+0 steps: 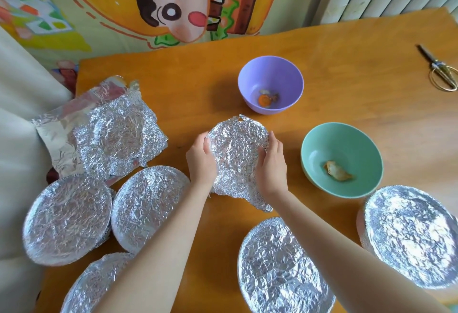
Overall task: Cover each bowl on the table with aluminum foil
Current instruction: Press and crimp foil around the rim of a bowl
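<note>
Between curled fingers [274, 142] sits foil [238, 149].

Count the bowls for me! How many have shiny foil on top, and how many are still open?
Round bowls sealed under crinkled silver foil: 5
Foil-draped bowl, being wrapped by the left hand and right hand: 1
Open round purple plastic bowl: 1
Open round teal-green bowl: 1
Total: 8 bowls
</note>
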Demonstrator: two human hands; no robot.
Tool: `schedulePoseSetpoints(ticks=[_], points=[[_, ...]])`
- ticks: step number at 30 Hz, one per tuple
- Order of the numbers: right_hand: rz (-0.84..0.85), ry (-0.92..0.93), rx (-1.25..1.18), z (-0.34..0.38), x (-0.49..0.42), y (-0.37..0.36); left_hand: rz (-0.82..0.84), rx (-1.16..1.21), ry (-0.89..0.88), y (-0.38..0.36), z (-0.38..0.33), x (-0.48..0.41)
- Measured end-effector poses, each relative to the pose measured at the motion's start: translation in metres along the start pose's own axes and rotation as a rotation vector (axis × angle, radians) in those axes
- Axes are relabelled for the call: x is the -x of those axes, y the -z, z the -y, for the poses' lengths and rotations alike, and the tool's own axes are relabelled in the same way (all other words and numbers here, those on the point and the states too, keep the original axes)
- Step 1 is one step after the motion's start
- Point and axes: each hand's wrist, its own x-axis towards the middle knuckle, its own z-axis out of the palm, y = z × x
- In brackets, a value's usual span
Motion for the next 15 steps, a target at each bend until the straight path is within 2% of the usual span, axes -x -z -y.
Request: schedulePoseSetpoints(ticks=[5, 8, 11, 15], points=[[0.056, 0.037, 0.034, 0.002, -0.003, 0.005, 0.028, -0.012, 0.043, 0.002, -0.001, 0.003], [0.116, 0.072, 0.107, 0.002, -0.008, 0.012, 0.098, -0.025, 0.068, 0.006, -0.003, 0.008], [0.087, 0.098, 0.187, 0.004, -0.01, 0.025, 0.096, -0.125, -0.095, 0.014, -0.009, 0.017], [0.002, 0.208, 0.161, 0.004, 0.011, 0.052, -0.042, -0.305, -0.484, 0.033, -0.023, 0.049]])
